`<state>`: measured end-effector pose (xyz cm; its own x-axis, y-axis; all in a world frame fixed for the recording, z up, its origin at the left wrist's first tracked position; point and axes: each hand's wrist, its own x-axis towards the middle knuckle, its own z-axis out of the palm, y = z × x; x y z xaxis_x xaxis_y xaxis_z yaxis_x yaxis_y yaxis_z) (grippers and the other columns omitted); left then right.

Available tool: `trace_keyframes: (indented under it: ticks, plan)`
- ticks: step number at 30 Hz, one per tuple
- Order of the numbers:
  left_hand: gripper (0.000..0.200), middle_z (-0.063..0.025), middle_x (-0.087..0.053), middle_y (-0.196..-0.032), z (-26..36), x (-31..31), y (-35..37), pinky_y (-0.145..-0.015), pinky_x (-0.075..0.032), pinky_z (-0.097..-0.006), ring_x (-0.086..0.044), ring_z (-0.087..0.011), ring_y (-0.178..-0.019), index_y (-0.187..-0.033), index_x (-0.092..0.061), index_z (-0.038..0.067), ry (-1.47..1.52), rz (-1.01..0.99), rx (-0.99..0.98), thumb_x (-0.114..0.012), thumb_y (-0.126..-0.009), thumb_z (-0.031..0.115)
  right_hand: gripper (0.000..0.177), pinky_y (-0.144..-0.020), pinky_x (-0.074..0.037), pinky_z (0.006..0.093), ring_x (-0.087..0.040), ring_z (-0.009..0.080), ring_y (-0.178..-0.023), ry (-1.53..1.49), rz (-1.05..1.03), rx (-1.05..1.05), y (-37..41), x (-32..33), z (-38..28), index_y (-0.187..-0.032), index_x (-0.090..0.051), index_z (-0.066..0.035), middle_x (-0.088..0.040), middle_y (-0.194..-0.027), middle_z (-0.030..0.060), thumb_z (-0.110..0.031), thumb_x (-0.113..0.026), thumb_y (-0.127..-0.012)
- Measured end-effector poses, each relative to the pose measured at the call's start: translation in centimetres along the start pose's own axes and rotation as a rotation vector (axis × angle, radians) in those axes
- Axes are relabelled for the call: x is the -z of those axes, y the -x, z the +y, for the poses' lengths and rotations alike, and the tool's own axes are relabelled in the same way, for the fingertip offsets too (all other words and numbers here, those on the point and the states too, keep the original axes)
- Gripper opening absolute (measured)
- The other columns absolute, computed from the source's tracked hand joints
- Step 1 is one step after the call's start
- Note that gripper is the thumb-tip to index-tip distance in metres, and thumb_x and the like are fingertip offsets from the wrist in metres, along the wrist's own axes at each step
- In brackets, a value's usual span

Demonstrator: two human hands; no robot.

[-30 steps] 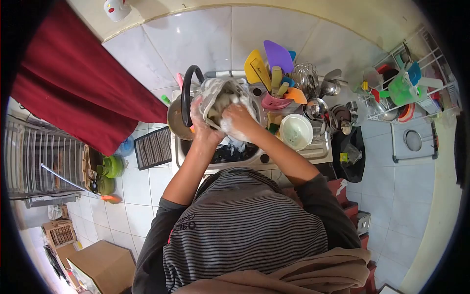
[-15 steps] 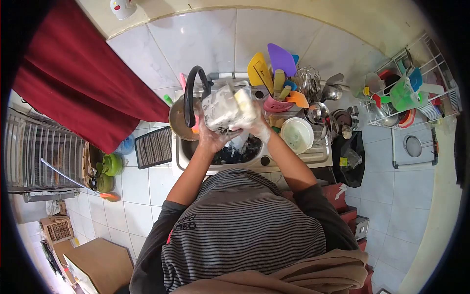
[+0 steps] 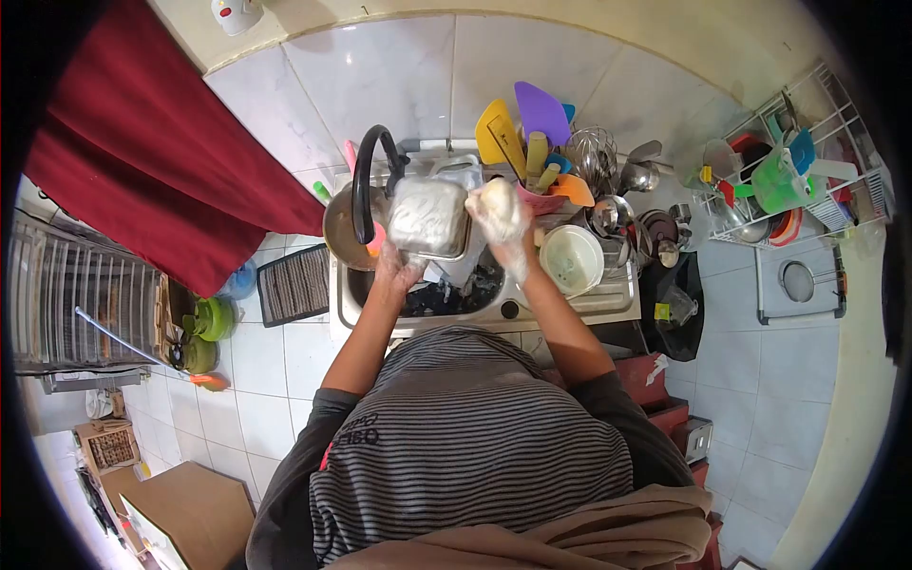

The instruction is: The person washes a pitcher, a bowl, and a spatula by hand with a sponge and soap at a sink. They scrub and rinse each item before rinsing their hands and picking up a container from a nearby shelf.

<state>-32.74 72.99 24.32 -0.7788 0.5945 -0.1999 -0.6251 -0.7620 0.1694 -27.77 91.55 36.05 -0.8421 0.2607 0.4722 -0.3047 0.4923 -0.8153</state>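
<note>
Over the sink (image 3: 496, 306), my left hand (image 3: 399, 269) grips a soapy, square metal pan (image 3: 427, 217) by its lower left edge. The pan's foamy face is turned toward me. Just right of the pan, my right hand (image 3: 503, 217) is closed round a pale yellow sponge (image 3: 500, 199), with foam over the fingers and wrist. Sponge and pan are apart. A black curved faucet (image 3: 362, 190) rises at the pan's left. Dark items lie in the basin, partly hidden by the pan.
A white bowl (image 3: 572, 259) stands right of the basin, below a pink holder (image 3: 541, 201) with spatulas and whisks. Left of the faucet is a round pan (image 3: 337, 228). A wire rack (image 3: 807, 218) hangs at right, a red curtain (image 3: 171, 142) at upper left.
My right hand and the sponge have come off the pan and moved slightly right. The pan has tilted, so its foamy square face now shows more fully, with my left hand still on it.
</note>
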Motion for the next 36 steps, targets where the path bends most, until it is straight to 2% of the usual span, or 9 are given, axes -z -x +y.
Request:
trace_keyframes:
  ticks: [7, 12, 15, 16, 19, 23, 26, 28, 36]
  plan:
    - [0.035, -0.0147, -0.055, -0.112, 0.5, -6.1, 2.9, -0.089, -0.042, -0.0456, -0.053, -0.0288, -0.105, -0.118, -0.047, 0.002, 0.021, -0.076, 0.075, -0.051, -0.085, 0.014, 0.043, -0.093, -0.039, 0.0429, -0.042, 0.0368, -0.113, 0.313, -0.106, 0.434, 4.2, -2.0, -1.2, -0.106, -0.062, -0.018, -0.044, -0.125, 0.0181, -0.023, -0.068, -0.063]
    - [0.035, -0.0124, -0.055, -0.110, -0.3, -5.8, 2.6, -0.089, -0.044, -0.0399, -0.055, -0.0246, -0.101, -0.117, -0.046, 0.001, -0.248, 0.007, 0.028, -0.053, -0.085, 0.010, 0.037, -0.093, -0.039, 0.0397, -0.050, 0.0313, -0.107, 0.409, -0.106, 0.589, 2.1, -2.4, 0.3, -0.105, -0.063, -0.021, -0.049, -0.121, 0.0139, -0.015, -0.063, -0.069]
    - [0.039, -0.0116, -0.054, -0.111, -0.5, -6.7, 3.0, -0.087, -0.046, -0.0381, -0.055, -0.0239, -0.101, -0.119, -0.044, 0.001, -0.426, 0.084, -0.035, -0.056, -0.085, 0.014, 0.029, -0.084, -0.043, 0.0365, -0.052, 0.0319, -0.101, 0.113, -0.119, 0.187, 1.2, -2.4, -0.6, -0.098, -0.064, -0.013, -0.052, -0.115, 0.0174, -0.012, -0.063, -0.068]
    - [0.041, -0.0105, -0.054, -0.111, -0.4, -7.0, 2.8, -0.085, -0.047, -0.0384, -0.056, -0.0241, -0.100, -0.121, -0.042, 0.002, -0.466, 0.114, -0.058, -0.057, -0.084, 0.014, 0.024, -0.074, -0.047, 0.0348, -0.058, 0.0295, -0.089, 0.151, -0.013, 0.335, 0.3, -2.9, 0.3, -0.097, -0.063, -0.009, -0.059, -0.100, 0.0147, -0.010, -0.060, -0.073]
    - [0.046, -0.0096, -0.054, -0.111, 0.1, -7.4, 3.4, -0.082, -0.049, -0.0365, -0.056, -0.0231, -0.099, -0.122, -0.040, 0.004, -0.649, 0.172, -0.052, -0.059, -0.083, 0.015, 0.009, -0.062, -0.048, 0.0354, -0.061, 0.0288, -0.071, 0.303, -0.130, -0.035, 0.7, -2.9, 2.2, -0.082, -0.058, -0.011, -0.062, -0.086, 0.0111, -0.014, -0.060, -0.074]
    - [0.050, -0.0100, -0.056, -0.109, -0.2, -3.7, 4.3, -0.086, -0.043, -0.0333, -0.053, -0.0200, -0.101, -0.119, -0.044, 0.000, -1.180, 0.172, -0.011, -0.065, -0.078, 0.018, 0.019, -0.050, -0.043, 0.0337, -0.057, 0.0262, -0.056, 0.124, -0.228, -0.092, 3.0, -1.4, 7.1, -0.086, -0.055, -0.008, -0.059, -0.071, 0.0110, -0.025, -0.061, -0.078]
    - [0.048, -0.0109, -0.059, -0.103, -0.6, -1.1, 5.1, -0.084, -0.043, -0.0331, -0.056, -0.0209, -0.096, -0.115, -0.047, 0.000, -1.513, 0.109, -0.025, -0.067, -0.076, 0.019, 0.024, -0.044, -0.042, 0.0324, -0.052, 0.0168, -0.052, -0.983, -0.002, -0.962, 4.4, 2.5, 8.8, -0.096, -0.047, -0.009, -0.055, -0.066, 0.0062, -0.027, -0.058, -0.084]
    - [0.047, -0.0136, -0.059, -0.102, -0.6, 0.7, 5.4, -0.083, -0.043, -0.0335, -0.056, -0.0231, -0.095, -0.112, -0.049, 0.000, -1.652, 0.120, -0.072, -0.068, -0.073, 0.016, 0.031, -0.054, -0.046, 0.0352, -0.056, 0.0226, -0.057, 0.223, -0.166, -0.471, 5.7, 5.3, 10.3, -0.099, -0.042, -0.007, -0.058, -0.079, 0.0122, -0.023, -0.060, -0.080]
    - [0.023, -0.0123, -0.062, -0.083, 0.5, 4.5, 3.7, -0.070, -0.046, -0.0302, -0.059, -0.0177, -0.076, -0.093, -0.058, -0.002, -1.866, -0.011, 0.027, -0.063, -0.073, 0.009, 0.040, -0.082, -0.044, 0.0378, -0.055, 0.0387, -0.094, 0.665, -0.293, -0.536, 7.7, 11.7, 11.7, -0.103, -0.047, 0.002, -0.057, -0.100, 0.0249, -0.011, -0.062, -0.068]
